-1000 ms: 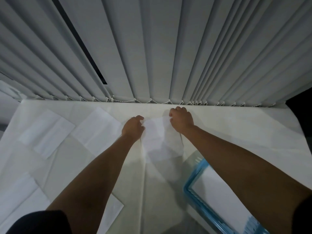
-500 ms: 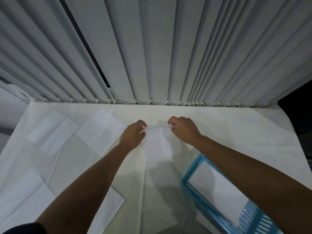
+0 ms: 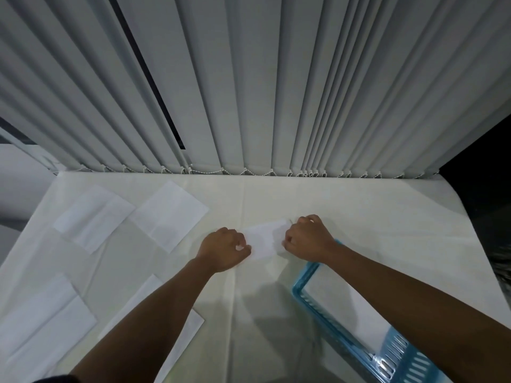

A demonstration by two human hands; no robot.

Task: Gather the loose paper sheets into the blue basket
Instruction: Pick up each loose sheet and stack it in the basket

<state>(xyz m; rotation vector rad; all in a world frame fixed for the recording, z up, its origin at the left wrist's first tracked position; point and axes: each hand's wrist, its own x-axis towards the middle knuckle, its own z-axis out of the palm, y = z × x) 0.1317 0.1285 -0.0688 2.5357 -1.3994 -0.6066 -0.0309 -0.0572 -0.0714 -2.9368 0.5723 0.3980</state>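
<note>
Nearest the person, along the counter's (image 3: pixel 359 205) front edge, three paper sheets lie flat: two overlapping at the front left corner (image 3: pixel 41 322) and one partly hidden under the left forearm (image 3: pixel 190 327). At the front right sits the blue basket (image 3: pixel 326 310), its slotted wall toward the viewer and at least one white sheet already lying on its floor, so the collecting looks partly done. Just beyond the basket's far rim, about mid-counter, both hands are closed on one small sheet (image 3: pixel 262 241): the left hand (image 3: pixel 224 248) pinches its left edge and the right hand (image 3: pixel 308 239) its right edge, holding it stretched between them. Gripping both sides likely keeps the thin paper taut and level so it can be carried the short way back and laid flat over the basket; whether it has fully left the surface I cannot tell. Farther left, toward the back left corner, two more sheets wait, one beside the other (image 3: pixel 94 217) (image 3: pixel 168 214), well apart from the basket. The counter is covered in a pale creased cloth. Along its back edge hang grey vertical blinds (image 3: pixel 249 92), chained at the bottom, with a dark gap at the left; the room is dim.
</note>
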